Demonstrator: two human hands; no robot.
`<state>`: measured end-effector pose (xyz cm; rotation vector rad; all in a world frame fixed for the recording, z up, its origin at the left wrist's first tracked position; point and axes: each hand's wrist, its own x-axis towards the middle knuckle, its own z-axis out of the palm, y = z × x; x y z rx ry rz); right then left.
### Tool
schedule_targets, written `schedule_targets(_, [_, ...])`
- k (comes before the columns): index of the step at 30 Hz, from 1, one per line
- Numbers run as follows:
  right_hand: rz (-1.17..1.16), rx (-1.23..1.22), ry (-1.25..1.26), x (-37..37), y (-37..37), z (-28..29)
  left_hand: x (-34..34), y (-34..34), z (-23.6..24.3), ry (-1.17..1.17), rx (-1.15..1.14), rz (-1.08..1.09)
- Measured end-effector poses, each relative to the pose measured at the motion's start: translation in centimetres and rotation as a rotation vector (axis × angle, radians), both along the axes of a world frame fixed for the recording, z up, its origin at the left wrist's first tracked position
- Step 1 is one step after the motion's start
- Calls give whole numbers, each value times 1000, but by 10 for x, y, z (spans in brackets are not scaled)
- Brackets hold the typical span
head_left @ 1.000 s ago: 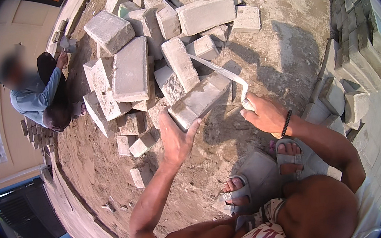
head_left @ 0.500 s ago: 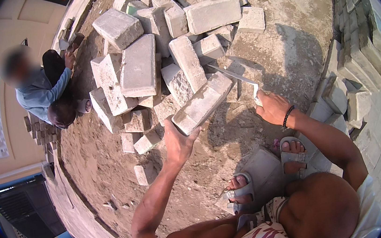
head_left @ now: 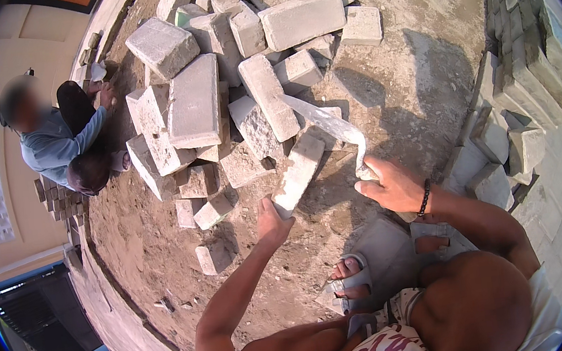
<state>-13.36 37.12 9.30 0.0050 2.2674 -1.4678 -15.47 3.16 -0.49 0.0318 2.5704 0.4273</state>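
Gripped at its near end by my left hand (head_left: 275, 226), a grey paving brick (head_left: 300, 173) is tilted with a narrow side facing up, just in front of the brick pile. My right hand (head_left: 393, 185) is closed round the handle of a trowel (head_left: 327, 123). The trowel's pale, mortar-smeared blade points up and left over the pile, beyond the held brick and apart from it as far as I can see. Behind it stands a leaning brick (head_left: 269, 98) of the pile.
Several loose bricks (head_left: 195, 102) are heaped ahead. A small brick (head_left: 214, 258) lies on the dirt at left. Stacked pavers (head_left: 527, 85) line the right side. A person in blue (head_left: 59, 149) squats at far left. A flat slab (head_left: 386, 250) lies by my sandalled feet.
The held brick has turned from its broad face to a narrow side and come down slightly. The trowel has risen and turned, showing more blade, and my right hand has shifted left and nearer.
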Motion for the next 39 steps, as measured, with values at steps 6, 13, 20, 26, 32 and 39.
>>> schedule_targets(6, [166,4,-43,4,-13,-22,4,4,-6,-20,12,39])
schedule_targets(13, [227,178,-55,-18,14,-85,1,3,-10,25,40,7])
schedule_targets(20, [210,137,-94,21,-17,-61,3,7,-7,41,-47,-39])
schedule_targets(26, [94,83,-107,9,-2,-109,-15,2,-1,100,121,-195])
schedule_targets(32, [46,-29,-359,9,1,-74,-58,13,-1,-183,618,-180])
schedule_targets(39, [-29,-126,-410,32,8,-78,-61,39,25,19,240,-300])
